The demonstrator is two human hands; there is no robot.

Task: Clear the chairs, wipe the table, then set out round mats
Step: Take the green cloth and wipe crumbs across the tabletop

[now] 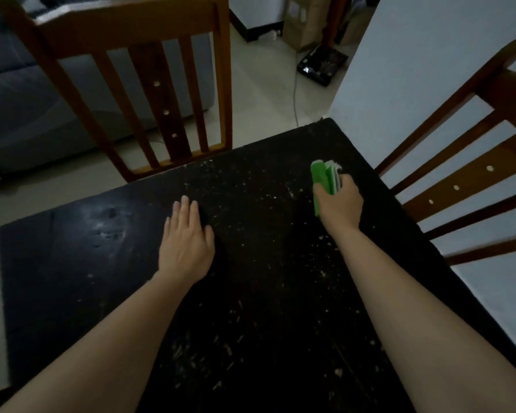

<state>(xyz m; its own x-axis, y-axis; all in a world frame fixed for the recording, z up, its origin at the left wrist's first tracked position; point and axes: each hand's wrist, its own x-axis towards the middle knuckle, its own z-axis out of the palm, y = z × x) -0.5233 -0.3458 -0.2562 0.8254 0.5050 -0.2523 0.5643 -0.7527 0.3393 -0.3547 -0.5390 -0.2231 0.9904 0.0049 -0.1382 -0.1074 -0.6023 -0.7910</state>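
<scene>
At nine o'clock I see the grey sofa (18, 93) on the pale floor (259, 93), dim and well apart from the desk. At eleven o'clock a wooden chair (161, 84) stands with its slatted back against the far edge of the desk (72, 263). The desk is dark, and its left part shows a dull, smeared patch. Pale crumbs (251, 186) lie scattered over the middle and right of the top, from the far edge down toward me.

My left hand (186, 242) lies flat on the desk near its middle, palm down, fingers straight and close together, grasping nothing. Crumbs lie just beside it on the right.

At one o'clock my right hand (340, 201) is clenched around a folded green cloth (322, 180). The cloth sticks out past the knuckles toward the far edge, with a paler layer showing in the fold. I cannot tell whether the cloth touches the desk. Crumbs lie near the wrist.

At twelve o'clock, beyond the desk, a black object (322, 64) sits on the floor with a thin cable (295, 96) running from it, near a brown box (301, 22). At two o'clock a second wooden chair (465, 174) leans its slatted back beside the right edge of the desk, against the white wall (414, 70).
</scene>
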